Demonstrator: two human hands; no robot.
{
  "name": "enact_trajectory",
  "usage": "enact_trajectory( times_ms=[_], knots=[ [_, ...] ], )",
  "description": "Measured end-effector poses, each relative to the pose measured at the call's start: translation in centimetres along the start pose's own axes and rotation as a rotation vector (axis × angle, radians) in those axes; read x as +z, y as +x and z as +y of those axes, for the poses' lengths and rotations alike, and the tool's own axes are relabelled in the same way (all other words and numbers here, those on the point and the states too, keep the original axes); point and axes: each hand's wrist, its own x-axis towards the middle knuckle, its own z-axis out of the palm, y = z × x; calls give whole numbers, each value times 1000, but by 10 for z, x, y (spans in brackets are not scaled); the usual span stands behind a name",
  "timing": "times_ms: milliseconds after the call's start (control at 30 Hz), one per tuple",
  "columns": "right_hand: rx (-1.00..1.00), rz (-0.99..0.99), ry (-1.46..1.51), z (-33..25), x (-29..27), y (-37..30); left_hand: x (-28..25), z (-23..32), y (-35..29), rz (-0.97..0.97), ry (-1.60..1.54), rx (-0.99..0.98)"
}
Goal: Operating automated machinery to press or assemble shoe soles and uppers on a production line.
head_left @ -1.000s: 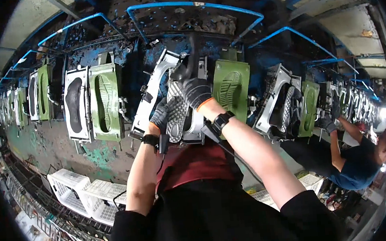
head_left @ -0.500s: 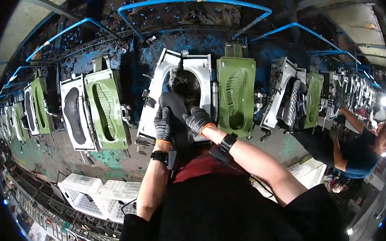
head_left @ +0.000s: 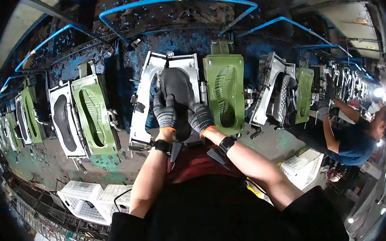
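Item: one black shoe sole, long, with a smooth, dull upper face. Location: in front of me, lengthwise over the opening of the white frame; whether it sits down in the recess or rests above it, I cannot tell.

Left hand: grey glove, orange cuff; my fingers are clamped on the sole's left edge, the tips reaching onto the upper face. Right hand: matching glove; my fingers are clamped on the right edge, lower down. The parts of my grip under the sole are hidden.

Handling, by judgement: light for its length; rubbery, bendable but springy; not fragile; perhaps a little slick on the smooth face, though the knit gloves should help. Best hold: both long edges, near the narrower middle, one hand per side; a grip at one end alone would probably let the other end droop.

Adjacent: green mould, sole-shaped hollow with ribs, just right of the frame. Further left: second green mould, well apart from my hands.
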Motion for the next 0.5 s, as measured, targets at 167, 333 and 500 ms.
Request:
enact_trajectory(
  times_ms=[167,333,500],
  knots=[
    [-892,331,-169,-64,-35,56,-51,-60,-26,-33,62,21],
    [-1155,-363,-686,-109,-21,78,-55,68,-79,-647,1318,240],
    [-1204,-56,-603,-75,-25,76,-129,125,-62,-323,1561,15]
  ],
)
